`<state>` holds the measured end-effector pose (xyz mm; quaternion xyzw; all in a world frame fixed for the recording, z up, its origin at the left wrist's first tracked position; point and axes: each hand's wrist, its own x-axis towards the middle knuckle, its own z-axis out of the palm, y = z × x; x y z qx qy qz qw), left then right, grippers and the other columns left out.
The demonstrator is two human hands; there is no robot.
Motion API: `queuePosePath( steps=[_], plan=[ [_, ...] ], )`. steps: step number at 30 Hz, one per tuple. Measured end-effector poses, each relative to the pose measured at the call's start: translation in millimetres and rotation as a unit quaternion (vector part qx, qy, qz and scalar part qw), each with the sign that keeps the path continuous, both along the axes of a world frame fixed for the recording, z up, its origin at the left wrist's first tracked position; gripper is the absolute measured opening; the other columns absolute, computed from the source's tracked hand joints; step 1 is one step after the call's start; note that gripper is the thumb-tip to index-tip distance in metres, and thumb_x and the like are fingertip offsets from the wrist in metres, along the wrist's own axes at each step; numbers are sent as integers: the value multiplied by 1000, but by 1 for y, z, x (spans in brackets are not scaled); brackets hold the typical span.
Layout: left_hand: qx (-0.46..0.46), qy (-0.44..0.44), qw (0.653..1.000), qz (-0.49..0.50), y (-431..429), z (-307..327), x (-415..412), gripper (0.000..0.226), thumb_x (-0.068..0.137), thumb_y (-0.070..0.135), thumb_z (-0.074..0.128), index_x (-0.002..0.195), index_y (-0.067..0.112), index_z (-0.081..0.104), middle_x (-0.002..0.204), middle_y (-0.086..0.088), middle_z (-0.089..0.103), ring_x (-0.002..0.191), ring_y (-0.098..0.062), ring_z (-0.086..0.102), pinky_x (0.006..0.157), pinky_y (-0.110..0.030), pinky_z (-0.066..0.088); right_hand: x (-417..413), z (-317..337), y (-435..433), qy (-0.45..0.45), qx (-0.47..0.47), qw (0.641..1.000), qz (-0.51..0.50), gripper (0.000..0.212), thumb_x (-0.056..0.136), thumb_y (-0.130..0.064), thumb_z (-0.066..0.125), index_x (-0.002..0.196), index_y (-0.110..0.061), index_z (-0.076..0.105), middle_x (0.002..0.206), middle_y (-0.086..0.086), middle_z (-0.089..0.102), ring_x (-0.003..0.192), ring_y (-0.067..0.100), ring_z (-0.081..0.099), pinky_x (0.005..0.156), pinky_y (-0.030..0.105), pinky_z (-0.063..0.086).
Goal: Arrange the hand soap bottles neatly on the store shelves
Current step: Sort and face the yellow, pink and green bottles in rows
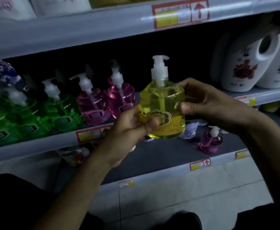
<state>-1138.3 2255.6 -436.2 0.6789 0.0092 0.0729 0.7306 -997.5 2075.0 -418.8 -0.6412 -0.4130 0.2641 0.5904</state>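
My left hand (pixel 132 123) grips the yellow hand soap bottle (pixel 164 103) low on its side with the thumb across the label. My right hand (pixel 207 103) clasps the other side, fingers curled behind it. The bottle is upright in the air in front of the middle shelf (pixel 36 145), resting on nothing.

I judge I am about to shelve it. It needs to go forward and down into what looks like open shelf right of the pink bottles (pixel 102 103), label facing out and pump clear of the shelf above.

Below, a small purple bottle (pixel 210 141) sits alone on the lower shelf (pixel 161 153), near some pale packets (pixel 190 130). Further back, green bottles (pixel 28 113) crowd the left and white detergent jugs (pixel 240 67) bound the gap on the right.
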Motion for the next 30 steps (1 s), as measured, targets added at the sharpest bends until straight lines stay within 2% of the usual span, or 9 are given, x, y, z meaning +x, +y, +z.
queuePosePath(
  steps=[3, 7, 11, 15, 17, 19, 23, 27, 30],
  plan=[
    [71, -69, 995, 34, -6, 28, 4, 38, 80, 13, 70, 116, 18, 59, 102, -5, 73, 87, -19, 66, 63, -21, 50, 9, 27, -7, -66, 29, 997, -1, 56, 73, -29, 81, 122, -17, 58, 122, 20, 60, 112, 26, 62, 85, 34, 54],
    [158, -171, 969, 79, -17, 80, 19, 62, 70, 17, 74, 127, 29, 55, 108, 13, 72, 101, -6, 68, 79, -19, 53, 14, 81, -18, -137, 114, 984, -10, 63, 67, -11, 80, 126, -26, 62, 124, 0, 67, 112, 17, 65, 84, 27, 55],
    [334, -273, 883, 183, -25, 140, 50, 72, 68, 37, 81, 132, 36, 50, 114, 22, 63, 106, 11, 55, 87, -5, 41, 21, 134, -17, -207, 251, 943, -66, 58, 70, -19, 71, 126, -21, 56, 123, -6, 67, 115, 13, 62, 92, 27, 52],
    [451, -338, 778, 278, -22, 193, 93, 64, 74, 24, 81, 131, 26, 52, 108, 11, 49, 102, -1, 53, 84, -4, 38, 44, 166, -5, -285, 317, 897, -117, 60, 87, -2, 61, 142, -6, 35, 140, 8, 52, 133, 22, 49, 108, 45, 42],
    [463, -338, 772, 275, -19, 208, 115, 56, 77, 18, 78, 127, 26, 54, 113, 10, 57, 105, -4, 55, 85, -7, 42, 60, 171, 2, -323, 313, 879, -159, 62, 91, 5, 53, 148, -7, 31, 147, 5, 45, 138, 19, 42, 112, 44, 38],
    [475, -328, 771, 268, -16, 214, 136, 54, 78, 9, 74, 126, 24, 54, 117, 5, 62, 112, -12, 56, 93, -22, 47, 74, 169, 11, -338, 312, 865, -202, 63, 91, 7, 49, 149, -8, 30, 151, 2, 42, 141, 14, 38, 113, 39, 37],
    [515, -271, 769, 264, -18, 216, 158, 65, 82, 14, 73, 138, 20, 41, 121, 1, 60, 114, -15, 54, 91, -26, 47, 93, 152, 33, -297, 315, 857, -278, 61, 94, 11, 46, 148, -11, 32, 138, -11, 48, 127, -4, 48, 94, 13, 44],
    [567, -213, 751, 264, -29, 214, 162, 30, 92, 29, 61, 119, 19, 54, 107, -3, 62, 96, -17, 58, 83, -37, 51, 108, 140, 41, -301, 269, 850, -338, 50, 99, 0, 44, 144, -19, 40, 137, -6, 51, 127, 2, 49, 89, 13, 47],
    [581, -216, 736, 272, -28, 215, 158, 26, 95, 26, 56, 120, 19, 56, 106, -1, 62, 93, -16, 59, 77, -32, 49, 107, 141, 45, -316, 238, 844, -363, 47, 100, -6, 43, 143, -23, 40, 134, -6, 53, 115, -4, 53, 85, 13, 47]
  ],
)
